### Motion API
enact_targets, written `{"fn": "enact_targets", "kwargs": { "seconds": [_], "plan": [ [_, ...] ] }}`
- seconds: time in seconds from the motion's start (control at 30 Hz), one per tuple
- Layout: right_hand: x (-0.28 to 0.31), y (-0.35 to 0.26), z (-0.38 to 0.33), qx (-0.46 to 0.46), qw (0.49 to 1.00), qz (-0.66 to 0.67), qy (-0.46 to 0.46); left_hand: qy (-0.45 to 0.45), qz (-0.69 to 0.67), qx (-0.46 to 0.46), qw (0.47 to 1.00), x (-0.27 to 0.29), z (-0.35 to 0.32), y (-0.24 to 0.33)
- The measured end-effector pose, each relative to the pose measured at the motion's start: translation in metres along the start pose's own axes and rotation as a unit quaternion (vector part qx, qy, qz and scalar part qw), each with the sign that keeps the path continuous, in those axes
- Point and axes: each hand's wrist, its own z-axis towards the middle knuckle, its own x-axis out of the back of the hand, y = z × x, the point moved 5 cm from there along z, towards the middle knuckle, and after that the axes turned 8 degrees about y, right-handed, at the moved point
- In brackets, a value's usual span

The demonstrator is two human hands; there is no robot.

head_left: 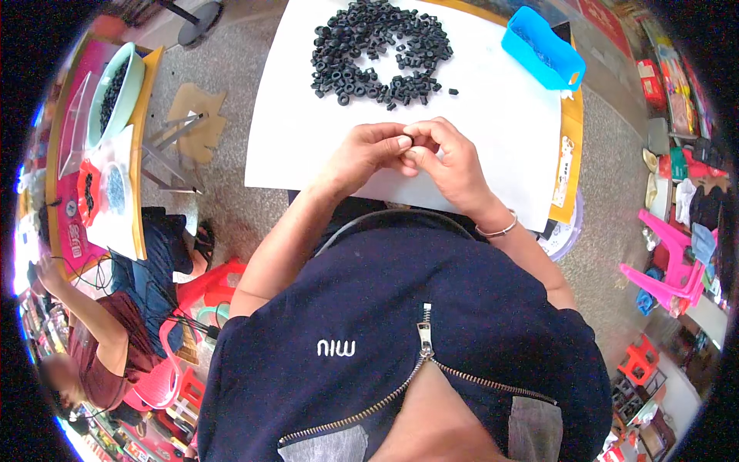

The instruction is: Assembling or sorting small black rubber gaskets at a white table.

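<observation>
Above the near part of a white tabletop [292, 115], my left hand [373, 152] and my right hand [450, 160] meet, fingertips pressed together. Between them a small dark piece [410, 141] just shows; the fingers hide most of it. Both hands are closed in a pinch around it. Beyond my hands lies a loose pile of small black ring-shaped and stubby pieces [342, 58], spread round a bare patch. One single black piece [453, 92] lies apart at the pile's right. A blue plastic bin [568, 75] with small blue bits inside stands at the far right.
At the left, another table carries a pale green basin [135, 88] of black pieces and a red dish [86, 163]. A person [108, 346] sits beside it. A pink stool [670, 266] stands on the floor at the right, near piled goods.
</observation>
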Motion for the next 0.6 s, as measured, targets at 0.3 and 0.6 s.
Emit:
{"fn": "enact_targets", "kwargs": {
  "seconds": [0.3, 0.6],
  "plan": [
    [-0.011, 0.008, 0.005, -0.126, 0.981, 0.107, 0.104, 0.097, 0.026, -0.095, 0.99, -0.028, -0.002, -0.001],
    [-0.01, -0.009, 0.009, -0.039, 0.99, 0.054, 0.128, 0.089, -0.047, -0.086, 0.991, -0.033, 0.0, 0.002]
  ]
}}
